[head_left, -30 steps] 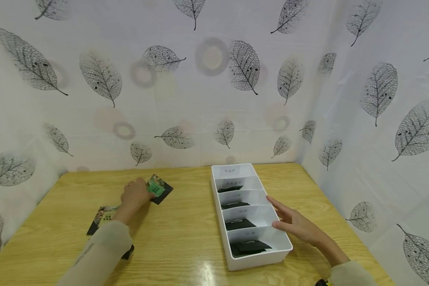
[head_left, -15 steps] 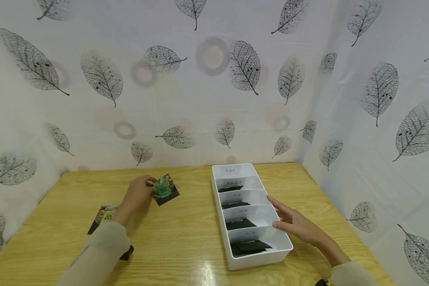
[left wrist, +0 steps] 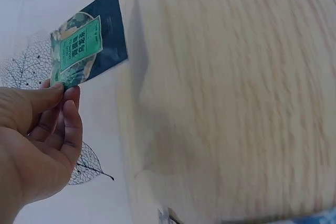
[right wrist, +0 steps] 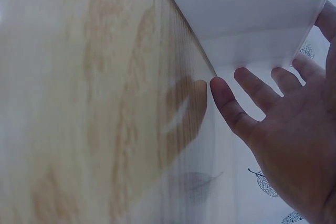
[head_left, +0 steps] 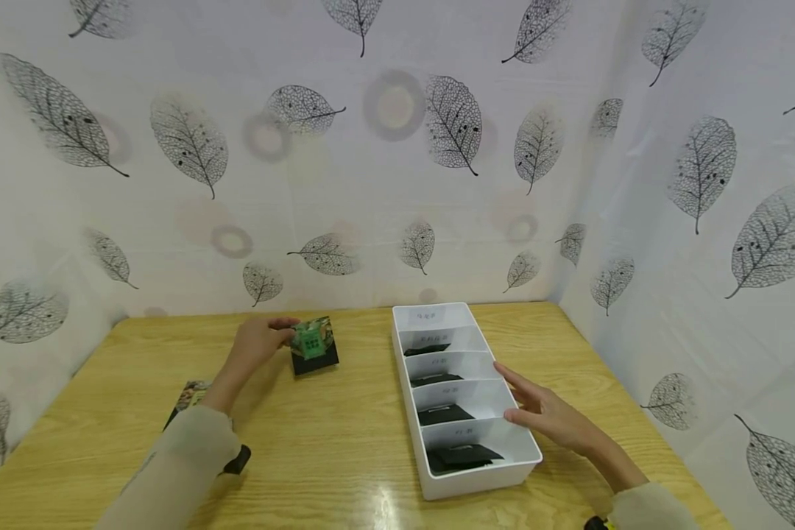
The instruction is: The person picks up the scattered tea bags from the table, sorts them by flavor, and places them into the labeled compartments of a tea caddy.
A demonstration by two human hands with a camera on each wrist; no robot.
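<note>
My left hand (head_left: pixel 257 344) pinches a green and black oolong tea sachet (head_left: pixel 314 346) by its edge, between thumb and fingers. In the left wrist view the sachet (left wrist: pixel 86 43) is held up off the table, its green label facing the camera. A white divided box (head_left: pixel 477 482) stands right of centre, with dark sachets (head_left: pixel 464 456) in several of its labelled compartments. Along the box's right side lies my right hand (head_left: pixel 556 419). Its fingers are spread and rest against the outer wall, as the right wrist view shows for the hand (right wrist: pixel 294 124) and the box (right wrist: pixel 252 14).
Another sachet (head_left: pixel 191 395) lies on the wooden table (head_left: pixel 331 449), partly covered by my left forearm. A small dark object (head_left: pixel 237 460) shows beside the left sleeve. Leaf-patterned cloth (head_left: pixel 344 184) hangs behind the table and at both sides.
My left hand has lifted the oolong tea sachet from the table, turned it more upright and moved it slightly right. My right hand and the box have stayed still.
</note>
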